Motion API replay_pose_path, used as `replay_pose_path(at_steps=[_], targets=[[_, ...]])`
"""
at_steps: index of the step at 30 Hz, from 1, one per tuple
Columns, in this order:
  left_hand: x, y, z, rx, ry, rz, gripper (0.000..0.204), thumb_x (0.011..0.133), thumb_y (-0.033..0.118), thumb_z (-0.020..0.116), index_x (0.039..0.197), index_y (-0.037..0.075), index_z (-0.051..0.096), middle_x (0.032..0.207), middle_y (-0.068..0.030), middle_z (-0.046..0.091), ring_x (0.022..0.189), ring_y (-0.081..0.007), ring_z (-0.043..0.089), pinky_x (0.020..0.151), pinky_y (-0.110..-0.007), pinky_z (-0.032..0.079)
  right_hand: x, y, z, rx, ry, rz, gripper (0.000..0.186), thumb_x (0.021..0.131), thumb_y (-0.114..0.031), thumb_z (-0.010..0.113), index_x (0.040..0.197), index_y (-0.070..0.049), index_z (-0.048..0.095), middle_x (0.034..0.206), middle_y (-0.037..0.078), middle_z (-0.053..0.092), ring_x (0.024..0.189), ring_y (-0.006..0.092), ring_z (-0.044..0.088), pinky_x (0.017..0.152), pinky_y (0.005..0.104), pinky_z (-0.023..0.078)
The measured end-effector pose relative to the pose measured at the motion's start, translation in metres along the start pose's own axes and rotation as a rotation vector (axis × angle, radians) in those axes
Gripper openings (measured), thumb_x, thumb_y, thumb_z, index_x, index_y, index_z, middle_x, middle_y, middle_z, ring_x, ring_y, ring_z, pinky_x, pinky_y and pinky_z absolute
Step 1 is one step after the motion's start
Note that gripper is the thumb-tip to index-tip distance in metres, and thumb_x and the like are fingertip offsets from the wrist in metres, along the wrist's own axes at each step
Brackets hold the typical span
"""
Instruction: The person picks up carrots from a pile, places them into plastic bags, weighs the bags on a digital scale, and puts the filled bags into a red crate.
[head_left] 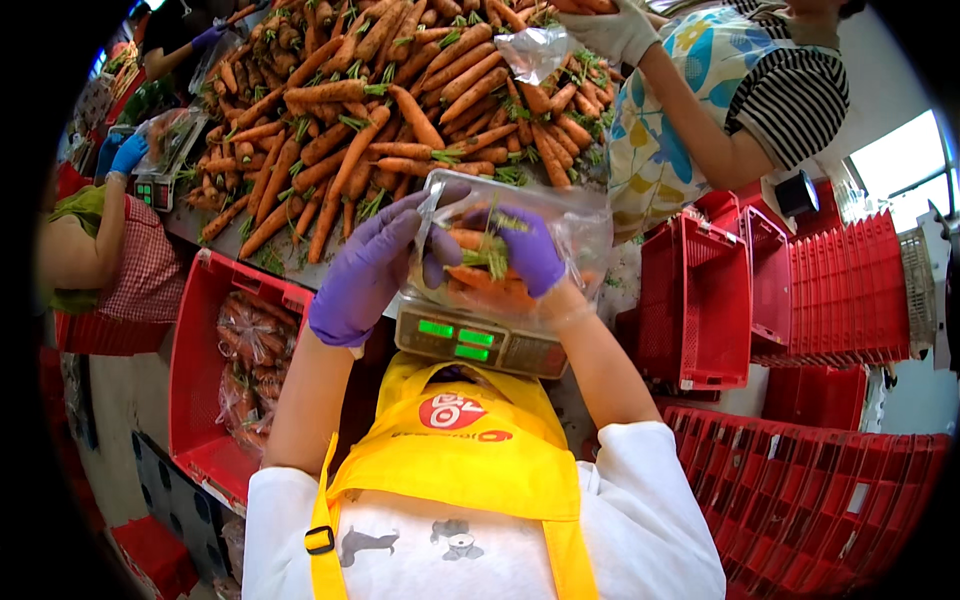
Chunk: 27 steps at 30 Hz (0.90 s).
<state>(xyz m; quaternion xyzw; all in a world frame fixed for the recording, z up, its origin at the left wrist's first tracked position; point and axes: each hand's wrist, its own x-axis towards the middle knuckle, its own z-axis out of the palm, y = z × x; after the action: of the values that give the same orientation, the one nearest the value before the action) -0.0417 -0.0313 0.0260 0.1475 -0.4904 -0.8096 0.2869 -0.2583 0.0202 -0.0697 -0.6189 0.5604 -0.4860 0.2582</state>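
Observation:
A scale point(480, 340) with lit green displays stands in front of me, with a clear plastic bag point(575, 240) of carrots point(480, 284) over its pan. My left hand point(375, 262), in a purple glove, holds the left side of the bag with curved fingers. My right hand point(525, 255), also gloved, is inside the bag, its fingers closed around carrots and green tops, partly blurred by the plastic. A large heap of loose carrots point(340, 140) with leafy stubs covers the table beyond the scale.
A red crate point(205, 400) of bagged carrots sits at my left. Stacked red crates point(820, 500) fill the right. A worker in a floral apron point(680, 110) stands at back right; another in checked red cloth point(135, 260) works at left beside a second scale point(155, 195).

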Motion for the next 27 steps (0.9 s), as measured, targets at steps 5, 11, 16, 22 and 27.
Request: replay_pose_path(at_steps=[5, 11, 16, 22, 27], targets=[[-0.004, 0.004, -0.005, 0.032, 0.054, 0.020, 0.068, 0.090, 0.045, 0.053, 0.135, -0.005, 0.042, 0.082, -0.0051, 0.064, 0.063, -0.0096, 0.055, 0.060, -0.020, 0.042, -0.037, -0.081, -0.116, 0.672, 0.323, 0.176, 0.024, 0.096, -0.016, 0.048, 0.111, -0.004, 0.062, 0.092, 0.005, 0.064, 0.075, 0.0098, 0.058, 0.066, 0.0245, 0.048], [-0.002, 0.004, 0.007, -0.064, -0.009, -0.007, 0.056, 0.094, 0.034, 0.050, 0.134, -0.005, 0.043, 0.086, -0.0077, 0.066, 0.063, -0.0098, 0.057, 0.059, -0.019, 0.044, -0.114, -0.093, -0.222, -1.484, 0.316, 1.136, 0.078, 0.083, -0.044, 0.066, 0.143, -0.007, 0.032, 0.140, 0.019, 0.041, 0.121, 0.0294, 0.048, 0.099, 0.0386, 0.041], [0.012, 0.003, 0.021, -0.092, -0.077, -0.111, 0.050, 0.096, 0.026, 0.047, 0.134, -0.005, 0.043, 0.104, -0.0132, 0.066, 0.068, -0.0102, 0.060, 0.065, -0.020, 0.046, -0.075, -0.085, -0.077, -1.242, 0.495, 0.243, 0.089, 0.078, -0.042, 0.069, 0.144, -0.002, 0.025, 0.148, 0.019, 0.030, 0.138, 0.0340, 0.025, 0.111, 0.0478, 0.022], [0.006, 0.014, -0.009, -0.241, -0.131, -0.054, 0.058, 0.078, 0.012, 0.046, 0.133, -0.008, 0.044, 0.131, -0.0205, 0.052, 0.085, -0.0174, 0.064, 0.074, -0.028, 0.048, -0.094, -0.064, -0.118, -1.026, 0.417, 0.568, 0.018, 0.077, -0.008, 0.056, 0.087, 0.002, 0.065, 0.084, 0.016, 0.066, 0.081, 0.0286, 0.064, 0.073, 0.0427, 0.051], [0.043, 0.010, 0.035, 0.283, -0.068, 0.134, 0.036, 0.085, -0.006, 0.051, 0.121, -0.002, 0.059, 0.124, -0.0119, 0.059, 0.110, -0.0188, 0.059, 0.096, -0.030, 0.046, -0.042, -0.118, -0.101, 0.691, 0.098, 0.252, 0.029, 0.081, -0.001, 0.048, 0.105, 0.005, 0.063, 0.098, 0.013, 0.066, 0.097, 0.0190, 0.062, 0.091, 0.0311, 0.046]])
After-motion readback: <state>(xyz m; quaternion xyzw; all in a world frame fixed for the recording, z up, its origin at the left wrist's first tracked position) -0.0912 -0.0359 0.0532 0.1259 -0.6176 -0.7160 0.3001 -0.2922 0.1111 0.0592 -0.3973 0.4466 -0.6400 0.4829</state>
